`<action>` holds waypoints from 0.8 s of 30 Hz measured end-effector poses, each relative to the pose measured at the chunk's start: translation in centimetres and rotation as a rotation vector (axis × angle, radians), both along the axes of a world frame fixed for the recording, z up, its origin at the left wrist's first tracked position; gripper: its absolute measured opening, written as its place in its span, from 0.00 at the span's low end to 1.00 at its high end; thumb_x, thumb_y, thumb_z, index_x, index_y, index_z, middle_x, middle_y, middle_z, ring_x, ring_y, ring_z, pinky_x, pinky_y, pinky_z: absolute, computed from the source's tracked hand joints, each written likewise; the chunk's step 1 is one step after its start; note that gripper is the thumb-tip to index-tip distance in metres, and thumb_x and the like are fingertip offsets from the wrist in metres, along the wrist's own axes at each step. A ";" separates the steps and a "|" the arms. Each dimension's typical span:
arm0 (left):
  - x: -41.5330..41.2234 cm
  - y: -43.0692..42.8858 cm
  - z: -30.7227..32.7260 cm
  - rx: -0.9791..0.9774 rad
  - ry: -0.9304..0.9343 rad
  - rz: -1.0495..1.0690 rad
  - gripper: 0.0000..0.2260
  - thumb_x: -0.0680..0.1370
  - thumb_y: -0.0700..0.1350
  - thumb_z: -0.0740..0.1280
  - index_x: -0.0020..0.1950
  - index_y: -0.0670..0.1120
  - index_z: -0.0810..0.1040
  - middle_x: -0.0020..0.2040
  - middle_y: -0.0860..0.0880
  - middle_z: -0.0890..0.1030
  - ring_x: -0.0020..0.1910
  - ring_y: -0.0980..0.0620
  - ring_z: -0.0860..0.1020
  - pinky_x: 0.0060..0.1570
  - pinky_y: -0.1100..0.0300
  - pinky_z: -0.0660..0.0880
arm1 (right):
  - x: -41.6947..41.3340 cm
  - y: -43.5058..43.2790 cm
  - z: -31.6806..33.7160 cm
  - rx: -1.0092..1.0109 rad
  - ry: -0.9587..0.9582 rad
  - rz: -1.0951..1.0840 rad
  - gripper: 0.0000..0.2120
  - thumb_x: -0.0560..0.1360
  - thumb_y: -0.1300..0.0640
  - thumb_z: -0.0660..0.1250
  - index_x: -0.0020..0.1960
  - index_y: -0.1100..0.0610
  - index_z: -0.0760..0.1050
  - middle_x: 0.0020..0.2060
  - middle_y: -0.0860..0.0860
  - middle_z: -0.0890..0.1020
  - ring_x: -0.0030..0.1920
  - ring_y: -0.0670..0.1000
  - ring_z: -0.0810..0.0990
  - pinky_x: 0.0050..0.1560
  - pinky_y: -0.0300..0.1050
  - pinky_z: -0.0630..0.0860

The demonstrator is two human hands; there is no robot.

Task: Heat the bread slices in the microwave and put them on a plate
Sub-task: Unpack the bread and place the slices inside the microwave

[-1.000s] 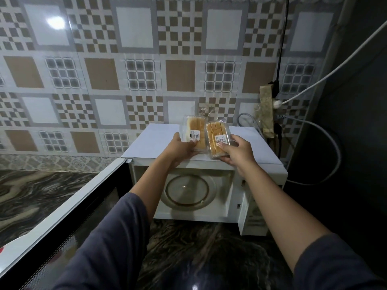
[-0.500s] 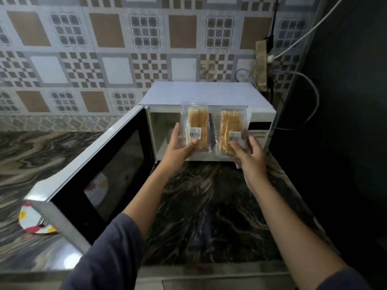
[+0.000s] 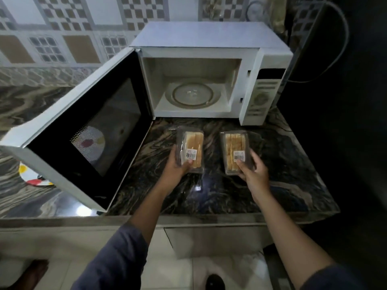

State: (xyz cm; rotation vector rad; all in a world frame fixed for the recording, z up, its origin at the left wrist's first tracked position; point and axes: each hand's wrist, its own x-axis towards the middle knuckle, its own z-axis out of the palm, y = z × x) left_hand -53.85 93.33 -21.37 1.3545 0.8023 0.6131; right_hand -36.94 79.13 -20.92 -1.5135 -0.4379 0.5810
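Observation:
Two clear plastic packs of bread slices with barcode labels are low over the dark marble counter (image 3: 209, 195), in front of the white microwave (image 3: 209, 38). My left hand (image 3: 176, 166) grips the left bread pack (image 3: 191, 144) from its near end. My right hand (image 3: 254, 172) grips the right bread pack (image 3: 234, 147) the same way. The microwave door (image 3: 83, 130) stands wide open to the left, and the glass turntable (image 3: 192, 94) inside is bare. A colourful plate (image 3: 31, 176) lies on the counter at the far left, partly hidden by the door.
The tiled wall rises behind the microwave. Cables (image 3: 335, 38) hang at the back right beside a dark surface. The counter's front edge (image 3: 188, 218) runs across below my hands, with white cabinet fronts and floor beneath.
Both hands have brought the two bread packs down from the microwave's top, past its opening, to just above the counter. The camera view has tilted downward.

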 end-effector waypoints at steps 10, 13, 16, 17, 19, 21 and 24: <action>2.7 0.5 -1.7 0.064 0.132 0.023 0.31 0.77 0.35 0.64 0.76 0.43 0.52 0.70 0.44 0.68 0.67 0.48 0.70 0.55 0.72 0.71 | 1.9 2.3 -2.4 -0.219 -0.066 0.017 0.27 0.73 0.60 0.69 0.70 0.52 0.67 0.62 0.54 0.76 0.61 0.54 0.76 0.59 0.56 0.76; 2.9 1.6 -2.2 0.180 0.231 0.045 0.29 0.76 0.40 0.67 0.74 0.44 0.58 0.68 0.43 0.71 0.63 0.49 0.72 0.60 0.65 0.70 | 2.5 3.0 -2.2 -0.372 -0.245 0.031 0.27 0.73 0.56 0.70 0.70 0.55 0.66 0.65 0.55 0.74 0.65 0.55 0.73 0.65 0.50 0.71; 2.7 2.0 -2.7 0.292 0.413 0.088 0.29 0.74 0.49 0.70 0.73 0.47 0.63 0.63 0.40 0.70 0.62 0.46 0.72 0.66 0.56 0.67 | 2.9 3.0 -2.4 -0.486 -0.303 0.050 0.28 0.73 0.52 0.69 0.70 0.55 0.66 0.64 0.58 0.74 0.65 0.56 0.72 0.62 0.48 0.69; 2.7 2.0 -2.7 0.305 0.454 0.097 0.29 0.74 0.48 0.69 0.73 0.47 0.63 0.63 0.40 0.68 0.63 0.45 0.70 0.67 0.56 0.65 | 3.0 2.9 -2.3 -0.502 -0.307 0.061 0.28 0.73 0.52 0.70 0.70 0.55 0.66 0.64 0.58 0.74 0.65 0.57 0.72 0.63 0.49 0.69; 2.7 2.1 -2.8 0.327 0.476 0.119 0.29 0.74 0.49 0.69 0.73 0.47 0.64 0.63 0.41 0.66 0.64 0.45 0.68 0.68 0.55 0.64 | 3.3 3.1 -2.1 -0.521 -0.340 0.075 0.28 0.72 0.53 0.70 0.70 0.55 0.66 0.64 0.57 0.73 0.66 0.57 0.70 0.64 0.50 0.68; 2.5 2.0 -2.6 0.310 0.439 0.147 0.27 0.75 0.48 0.69 0.72 0.45 0.65 0.61 0.45 0.66 0.61 0.47 0.70 0.67 0.53 0.66 | 3.5 3.4 -1.4 -0.525 -0.451 0.042 0.29 0.72 0.55 0.71 0.70 0.56 0.66 0.67 0.56 0.70 0.69 0.57 0.66 0.68 0.49 0.64; 1.7 1.8 -2.5 0.255 0.395 0.164 0.24 0.75 0.50 0.68 0.69 0.45 0.69 0.58 0.47 0.71 0.55 0.49 0.75 0.62 0.52 0.72 | 2.8 3.8 0.3 -0.355 -0.676 -0.065 0.24 0.70 0.62 0.71 0.65 0.60 0.71 0.63 0.59 0.71 0.65 0.56 0.68 0.66 0.40 0.61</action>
